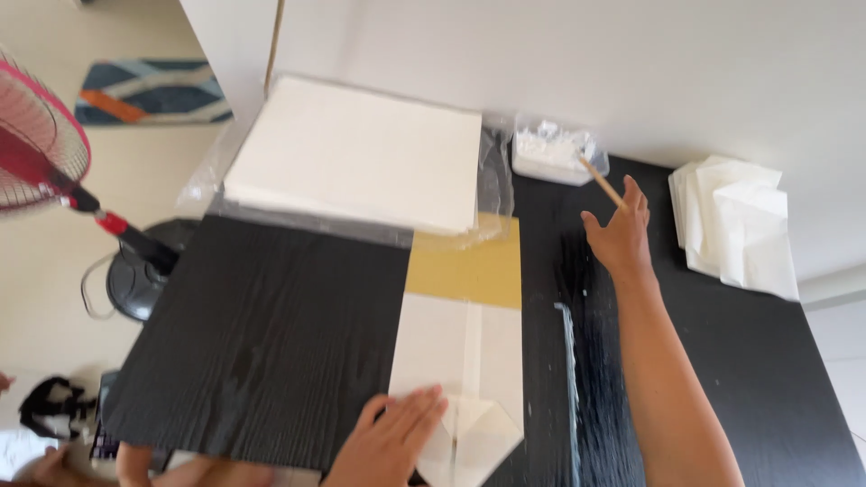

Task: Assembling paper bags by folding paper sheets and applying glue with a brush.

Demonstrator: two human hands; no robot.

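Clear white tub (552, 151) at one o'clock; right hand (620, 236) pinches a stick (602, 184); left hand (394, 440) spread flat on folded paper (469, 379).

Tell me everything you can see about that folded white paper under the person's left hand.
The folded white paper lies flat on the black table, partly covering a yellow-brown sheet. It looks thin and matte. Two side flaps meet at a central seam, and its near end is folded into a point. The left hand presses flat on its near left part; the right hand is away from it.

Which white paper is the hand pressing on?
The folded sheet with the pointed bottom, under the left hand. The big stack and the small pile lie untouched.
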